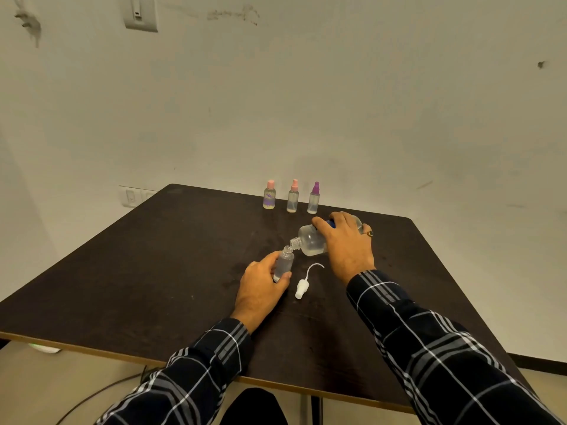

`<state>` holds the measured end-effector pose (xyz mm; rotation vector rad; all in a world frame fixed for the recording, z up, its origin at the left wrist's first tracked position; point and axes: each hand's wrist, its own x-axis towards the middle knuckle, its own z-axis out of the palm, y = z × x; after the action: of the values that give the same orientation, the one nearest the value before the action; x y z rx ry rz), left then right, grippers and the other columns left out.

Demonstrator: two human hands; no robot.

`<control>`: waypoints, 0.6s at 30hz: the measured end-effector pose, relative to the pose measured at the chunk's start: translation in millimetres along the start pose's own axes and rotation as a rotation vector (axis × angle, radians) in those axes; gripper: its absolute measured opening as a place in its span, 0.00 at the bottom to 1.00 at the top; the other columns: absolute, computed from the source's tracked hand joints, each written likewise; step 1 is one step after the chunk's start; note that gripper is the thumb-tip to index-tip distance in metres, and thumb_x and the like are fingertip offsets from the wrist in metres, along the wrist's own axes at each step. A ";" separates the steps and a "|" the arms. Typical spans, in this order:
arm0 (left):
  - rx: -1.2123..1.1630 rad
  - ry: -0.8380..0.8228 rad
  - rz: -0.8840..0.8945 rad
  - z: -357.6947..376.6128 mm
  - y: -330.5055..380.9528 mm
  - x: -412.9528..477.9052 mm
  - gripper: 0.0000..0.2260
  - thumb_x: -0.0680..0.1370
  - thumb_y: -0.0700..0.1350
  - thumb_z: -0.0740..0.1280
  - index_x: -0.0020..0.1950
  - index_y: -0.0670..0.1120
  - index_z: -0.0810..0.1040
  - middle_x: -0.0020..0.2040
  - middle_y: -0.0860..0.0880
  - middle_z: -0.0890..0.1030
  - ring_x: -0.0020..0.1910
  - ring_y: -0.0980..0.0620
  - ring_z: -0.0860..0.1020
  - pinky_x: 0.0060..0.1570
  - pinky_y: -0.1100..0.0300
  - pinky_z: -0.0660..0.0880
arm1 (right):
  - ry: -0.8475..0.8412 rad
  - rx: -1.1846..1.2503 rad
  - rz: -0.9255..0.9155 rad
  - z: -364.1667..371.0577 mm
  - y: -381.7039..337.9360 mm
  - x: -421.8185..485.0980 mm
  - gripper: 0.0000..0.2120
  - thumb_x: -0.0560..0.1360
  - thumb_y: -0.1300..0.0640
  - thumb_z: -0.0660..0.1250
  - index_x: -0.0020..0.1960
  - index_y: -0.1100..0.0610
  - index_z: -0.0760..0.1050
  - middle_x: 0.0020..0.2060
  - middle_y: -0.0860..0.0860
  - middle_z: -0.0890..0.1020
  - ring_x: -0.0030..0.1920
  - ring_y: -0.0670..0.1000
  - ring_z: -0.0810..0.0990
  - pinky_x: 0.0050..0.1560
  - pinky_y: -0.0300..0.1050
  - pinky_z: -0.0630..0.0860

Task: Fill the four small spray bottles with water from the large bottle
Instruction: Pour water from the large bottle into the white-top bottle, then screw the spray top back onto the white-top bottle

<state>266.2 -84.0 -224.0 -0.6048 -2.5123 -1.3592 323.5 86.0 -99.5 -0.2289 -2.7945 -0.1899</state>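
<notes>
My left hand [260, 286] grips a small clear spray bottle [284, 261] that stands uncapped on the dark table [153, 271]. My right hand [346, 243] holds the large clear bottle [310, 240] tipped on its side, its open mouth right above the small bottle's neck. A white spray head with its thin tube [303, 285] lies on the table just right of the small bottle. Three capped small bottles stand in a row at the far edge: one with a pink cap [269, 195], one with a pink sprayer [293, 197], one with a purple sprayer [314, 199].
The table meets a pale wall at its far edge. A wall socket [132, 196] sits left of the table's far corner. A cable [101, 391] runs across the floor below the near edge.
</notes>
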 end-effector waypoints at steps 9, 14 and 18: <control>-0.015 0.011 0.009 0.1 1.2 -0.7 0.19 0.75 0.53 0.73 0.64 0.61 0.75 0.49 0.60 0.83 0.50 0.58 0.81 0.53 0.54 0.82 | -0.060 0.188 0.083 12.2 -0.4 -8.0 0.34 0.75 0.60 0.71 0.75 0.44 0.60 0.71 0.53 0.66 0.74 0.57 0.62 0.72 0.72 0.58; -0.005 0.015 -0.007 0.2 0.6 -0.9 0.19 0.75 0.53 0.73 0.65 0.58 0.75 0.50 0.59 0.82 0.51 0.58 0.80 0.53 0.54 0.81 | 0.001 0.541 0.204 32.4 2.5 -14.9 0.32 0.72 0.53 0.75 0.71 0.44 0.63 0.66 0.49 0.75 0.67 0.54 0.73 0.70 0.67 0.67; 0.005 0.027 -0.007 1.4 0.7 -0.9 0.18 0.75 0.53 0.73 0.64 0.57 0.75 0.50 0.59 0.82 0.51 0.58 0.79 0.53 0.55 0.81 | 0.054 0.873 0.353 40.5 10.0 -26.3 0.36 0.68 0.50 0.79 0.70 0.46 0.65 0.63 0.49 0.79 0.63 0.53 0.77 0.65 0.52 0.74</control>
<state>267.3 -82.7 -224.6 -0.5738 -2.4981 -1.3544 337.2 98.6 -145.2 -0.4634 -2.4474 1.0495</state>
